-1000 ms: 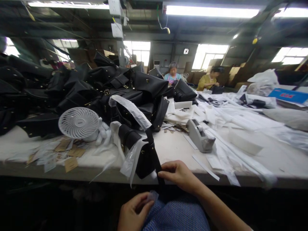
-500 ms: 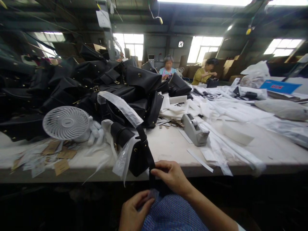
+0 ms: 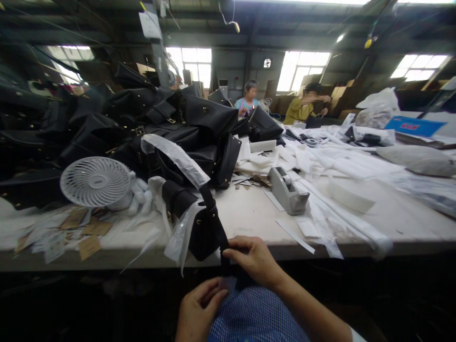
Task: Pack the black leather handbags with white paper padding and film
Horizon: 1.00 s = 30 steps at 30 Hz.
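Table edge (image 3: 420,240) ran straight across the view, and a black bag (image 3: 199,232) sat right at it, half sleeved in clear plastic (image 3: 181,232). Its black strap (image 3: 213,216) dropped over the edge toward the person's lap. Bare tabletop lay open to the right of the bag, between it and a loose paper strip (image 3: 295,236), with a grey tape dispenser (image 3: 287,191) farther back. To the left the room was tighter: a white fan (image 3: 95,182) and scattered card tags (image 3: 89,244) lay near, and a pile of black bags (image 3: 160,118) rose behind.

Below the edge, over a blue checked lap (image 3: 256,316), both hands sat close together. The right hand (image 3: 254,259) reached in from the right, wrist bent, thumb and forefinger pinching the strap just below the table edge. The left hand (image 3: 197,308) sat lower, fingers curled, thumb and fingertips pinching a small clear piece (image 3: 228,283) at the strap's lower end.
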Each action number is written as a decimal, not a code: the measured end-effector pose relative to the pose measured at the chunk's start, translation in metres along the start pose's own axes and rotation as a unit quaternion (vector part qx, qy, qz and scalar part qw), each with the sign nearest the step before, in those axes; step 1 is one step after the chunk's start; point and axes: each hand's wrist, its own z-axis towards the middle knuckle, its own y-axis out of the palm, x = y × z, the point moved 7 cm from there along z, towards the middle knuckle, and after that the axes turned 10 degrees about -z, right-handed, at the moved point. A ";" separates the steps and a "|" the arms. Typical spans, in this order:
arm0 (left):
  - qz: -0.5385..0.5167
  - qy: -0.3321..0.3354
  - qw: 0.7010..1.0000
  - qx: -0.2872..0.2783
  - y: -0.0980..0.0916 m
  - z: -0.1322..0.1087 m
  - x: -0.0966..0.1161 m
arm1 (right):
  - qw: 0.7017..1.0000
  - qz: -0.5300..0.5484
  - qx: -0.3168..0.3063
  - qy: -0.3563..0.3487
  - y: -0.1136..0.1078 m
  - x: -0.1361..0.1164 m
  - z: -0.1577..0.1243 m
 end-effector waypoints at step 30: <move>-0.077 -0.023 0.996 0.047 0.006 0.000 0.002 | 1.000 0.001 -0.015 -0.001 0.000 -0.001 0.004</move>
